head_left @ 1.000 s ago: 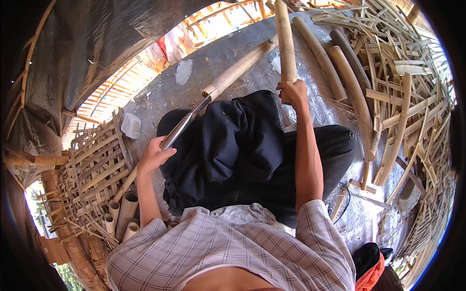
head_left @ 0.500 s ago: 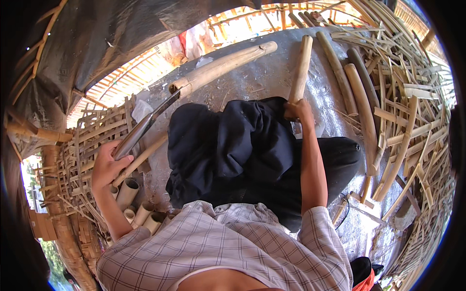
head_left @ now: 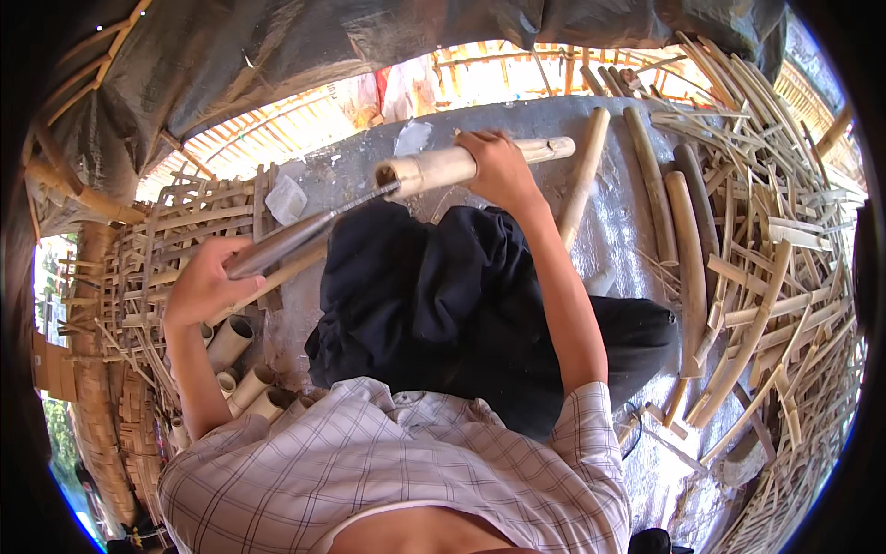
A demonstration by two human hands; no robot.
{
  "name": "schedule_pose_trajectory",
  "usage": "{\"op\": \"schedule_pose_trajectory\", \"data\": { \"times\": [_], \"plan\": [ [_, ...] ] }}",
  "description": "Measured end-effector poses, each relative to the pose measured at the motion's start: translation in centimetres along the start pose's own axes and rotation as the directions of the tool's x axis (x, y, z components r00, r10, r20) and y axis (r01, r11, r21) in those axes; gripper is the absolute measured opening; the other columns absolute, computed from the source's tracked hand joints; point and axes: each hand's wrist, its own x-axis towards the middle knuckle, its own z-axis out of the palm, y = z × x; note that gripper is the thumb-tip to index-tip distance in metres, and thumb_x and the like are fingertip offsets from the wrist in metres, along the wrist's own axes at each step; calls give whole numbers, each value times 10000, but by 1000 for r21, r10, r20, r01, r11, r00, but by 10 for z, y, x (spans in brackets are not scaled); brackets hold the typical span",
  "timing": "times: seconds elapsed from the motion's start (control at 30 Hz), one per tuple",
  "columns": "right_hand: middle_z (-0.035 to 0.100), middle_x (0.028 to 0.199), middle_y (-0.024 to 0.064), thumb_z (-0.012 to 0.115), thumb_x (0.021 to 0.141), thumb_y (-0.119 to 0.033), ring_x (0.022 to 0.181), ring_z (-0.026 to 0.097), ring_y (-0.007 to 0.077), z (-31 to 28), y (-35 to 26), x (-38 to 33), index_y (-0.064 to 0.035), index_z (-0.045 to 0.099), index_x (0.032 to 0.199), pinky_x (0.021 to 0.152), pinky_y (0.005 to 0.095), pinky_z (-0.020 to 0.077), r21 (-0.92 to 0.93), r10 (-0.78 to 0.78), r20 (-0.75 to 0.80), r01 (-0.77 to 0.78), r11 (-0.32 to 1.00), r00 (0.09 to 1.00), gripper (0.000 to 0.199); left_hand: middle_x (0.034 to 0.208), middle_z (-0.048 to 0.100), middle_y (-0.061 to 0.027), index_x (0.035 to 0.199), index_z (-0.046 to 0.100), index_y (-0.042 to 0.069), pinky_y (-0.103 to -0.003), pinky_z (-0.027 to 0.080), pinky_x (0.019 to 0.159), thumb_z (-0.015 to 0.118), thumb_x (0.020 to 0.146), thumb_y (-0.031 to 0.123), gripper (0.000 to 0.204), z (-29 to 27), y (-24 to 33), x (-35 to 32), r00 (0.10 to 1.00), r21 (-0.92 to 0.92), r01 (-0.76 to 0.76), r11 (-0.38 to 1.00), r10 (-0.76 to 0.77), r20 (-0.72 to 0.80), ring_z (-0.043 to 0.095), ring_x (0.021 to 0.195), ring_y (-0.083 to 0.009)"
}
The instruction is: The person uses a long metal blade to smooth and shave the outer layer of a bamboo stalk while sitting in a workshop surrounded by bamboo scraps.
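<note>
My left hand (head_left: 208, 277) is closed around the thick, dull end of a long-bladed knife (head_left: 281, 245). Its narrow blade meets the near, hollow end of a pale bamboo tube (head_left: 429, 173); how deep it sits in the tube I cannot tell. Beyond my lap, my right hand (head_left: 498, 166) grips the tube around its middle, fingers wrapped over the top. A shorter bamboo piece (head_left: 588, 171) lies to the right of that hand, its lower end hidden behind my forearm. Below the knife runs a thin pale stick (head_left: 293, 266), partly hidden by my left hand.
Cut bamboo tubes (head_left: 231, 343) stand clustered at the left, beside a woven bamboo lattice (head_left: 208, 222). Several poles (head_left: 652, 189) lie right on the grey sheet (head_left: 544, 120). A big heap of split bamboo strips (head_left: 784, 277) fills the far right. Dark tarpaulin (head_left: 305, 55) hangs overhead.
My right hand has let go of the shorter bamboo piece and taken hold of the tube. The tube and the knife have shifted right, and the knife lies flatter.
</note>
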Motion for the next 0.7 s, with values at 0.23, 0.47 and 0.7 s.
{"op": "schedule_pose_trajectory", "data": {
  "times": [0.23,0.47,0.7],
  "plan": [
    [628,905,42,678,701,-13,949,626,263,-2,-2,-8,-114,620,958,935,413,491,-212,-99,-342,26,977,934,282,1019,668,-79,1251,633,-57,-273,483,829,797,814,137,506,27,16,-19,984,188,117,975,-139,108,584,954,-108],
    [614,871,9,658,743,-57,928,625,213,-41,-2,-4,-138,607,896,979,393,488,-348,-203,-394,59,936,896,180,923,557,22,1295,552,-1,-228,437,699,809,775,43,582,52,-31,-8,923,-286,241,927,-128,363,523,801,-62],
    [623,892,16,686,692,-12,940,619,230,-44,13,-16,-124,633,959,935,384,492,-302,-188,-167,131,944,968,294,745,540,-1,1051,540,41,-225,280,421,765,810,34,330,71,-28,10,757,-499,475,725,-47,652,393,443,-39]
  ]
}}
